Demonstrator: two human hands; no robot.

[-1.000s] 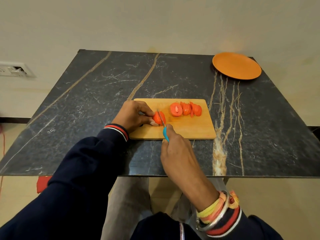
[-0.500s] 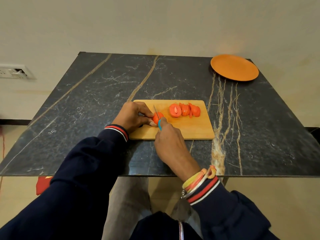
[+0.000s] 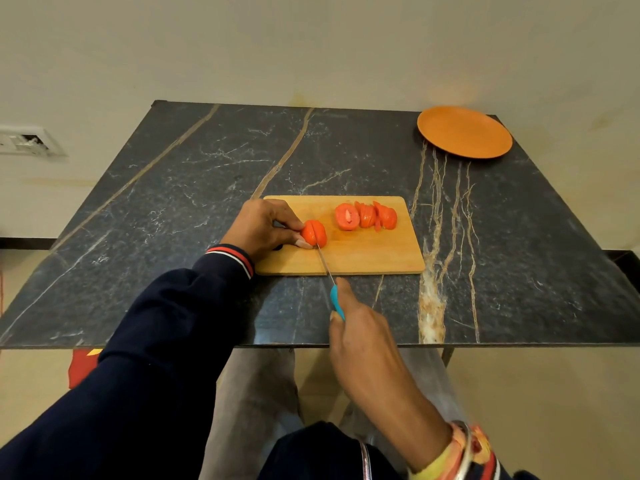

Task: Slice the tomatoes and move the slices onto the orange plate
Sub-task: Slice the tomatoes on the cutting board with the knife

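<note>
A wooden cutting board (image 3: pixel 374 254) lies near the table's front edge. On its left part sits a red tomato (image 3: pixel 314 233), pinned by the fingers of my left hand (image 3: pixel 265 227). My right hand (image 3: pixel 360 327) grips a knife with a blue handle (image 3: pixel 336 302); its thin blade (image 3: pixel 323 261) runs up into the tomato, where a cut line shows. A row of tomato slices (image 3: pixel 367 216) leans together on the board's far right part. The orange plate (image 3: pixel 464 131) stands bare at the far right corner of the table.
The dark marble table (image 3: pixel 173 202) stands against a cream wall. A wall socket (image 3: pixel 24 140) is at the left. The table's front edge runs just under my right hand, with my legs and the floor below.
My right hand has pulled back toward me, drawing the knife through the tomato, after having pushed forward half a second ago. My left hand stays on the tomato.
</note>
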